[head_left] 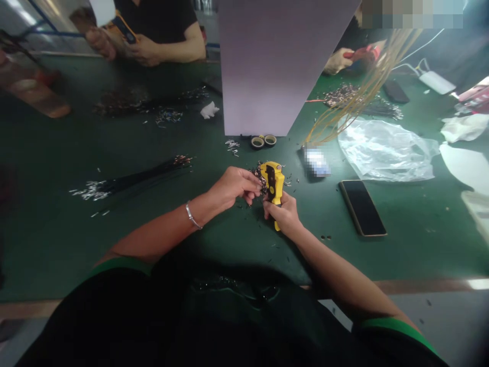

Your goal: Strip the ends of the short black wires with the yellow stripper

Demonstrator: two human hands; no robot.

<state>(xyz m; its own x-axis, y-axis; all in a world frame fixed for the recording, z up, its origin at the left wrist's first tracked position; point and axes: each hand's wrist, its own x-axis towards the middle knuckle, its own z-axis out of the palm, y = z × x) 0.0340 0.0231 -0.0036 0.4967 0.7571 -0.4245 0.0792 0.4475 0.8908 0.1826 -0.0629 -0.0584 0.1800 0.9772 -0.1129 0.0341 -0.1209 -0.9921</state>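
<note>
My right hand (283,211) is wrapped round the handles of a yellow and black hand tool (272,181), its head pointing away from me. Just left of the tool, my left hand (239,187) has its fingers pinched together at a pile of small dark and coppery pieces (258,176). What the fingertips hold is too small to make out. A bundle of black wires (141,177) with silvery ends at its left and coppery ends at its right lies on the green table (214,239) to the left.
Beyond my hands stand a tall pale panel (267,66) and two small round containers (257,142). At right lie a phone (362,208), a clear plastic bag (389,150) and yellowish wires (344,114). Other people's hands (147,50) work across the table.
</note>
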